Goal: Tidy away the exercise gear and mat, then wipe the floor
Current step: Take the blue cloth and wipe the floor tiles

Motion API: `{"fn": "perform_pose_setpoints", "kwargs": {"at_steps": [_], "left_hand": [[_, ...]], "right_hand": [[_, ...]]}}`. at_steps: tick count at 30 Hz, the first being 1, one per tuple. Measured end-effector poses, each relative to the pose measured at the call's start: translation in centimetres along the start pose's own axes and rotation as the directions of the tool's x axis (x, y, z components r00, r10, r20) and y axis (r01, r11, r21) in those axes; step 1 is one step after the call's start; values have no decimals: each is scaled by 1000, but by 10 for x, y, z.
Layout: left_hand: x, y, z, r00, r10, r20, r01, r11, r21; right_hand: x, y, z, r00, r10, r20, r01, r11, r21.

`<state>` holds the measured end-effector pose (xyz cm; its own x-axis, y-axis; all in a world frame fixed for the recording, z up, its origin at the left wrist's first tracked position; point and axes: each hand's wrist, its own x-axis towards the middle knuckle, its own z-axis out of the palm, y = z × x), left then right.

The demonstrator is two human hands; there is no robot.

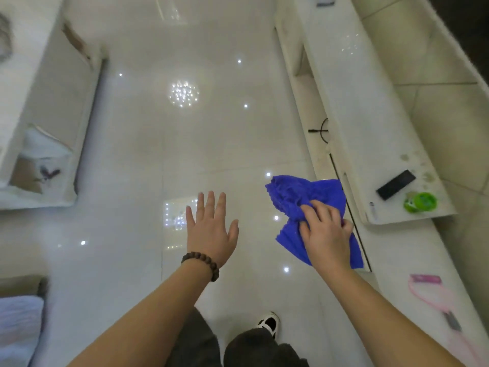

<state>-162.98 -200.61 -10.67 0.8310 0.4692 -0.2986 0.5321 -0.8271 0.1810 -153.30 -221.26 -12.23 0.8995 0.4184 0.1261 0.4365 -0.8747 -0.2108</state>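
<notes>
R hand [326, 229] gripping a blue cloth [304, 197], L hand [211, 229] spread flat over the white floor [185, 141].

Nearest: dark trousers [254, 348] & a black-and-white shoe [270, 323] showing at bottom edge, both forearms reaching fwd. L hand w/ a brown bead bracelet [202, 263] at the wrist is holding nothing, fingers straight & fanned, palm down; can't tell if it's touching the tiles. R hand's fingers are curling into the bunched cloth, which is hanging beside the low white cabinet [370, 128] on the right. On that cabinet's near top: pink resistance puller [434, 290] lying closest, then a green tub [420, 202] just beside a black remote [396, 184]. Far left: white sofa [53, 102] w/ a cushion [39, 160].
</notes>
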Motion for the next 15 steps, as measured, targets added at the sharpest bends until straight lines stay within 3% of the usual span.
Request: {"fn": "perform_pose_setpoints", "kwargs": {"at_steps": [8, 15], "left_hand": [[25, 39, -44, 998, -62, -31, 60, 997, -56], [138, 22, -84, 998, -13, -54, 13, 1000, 2]], "right_hand": [[53, 17, -43, 996, 72, 60, -70, 997, -29], [161, 1, -26, 989, 146, 10, -145, 989, -31]]}}
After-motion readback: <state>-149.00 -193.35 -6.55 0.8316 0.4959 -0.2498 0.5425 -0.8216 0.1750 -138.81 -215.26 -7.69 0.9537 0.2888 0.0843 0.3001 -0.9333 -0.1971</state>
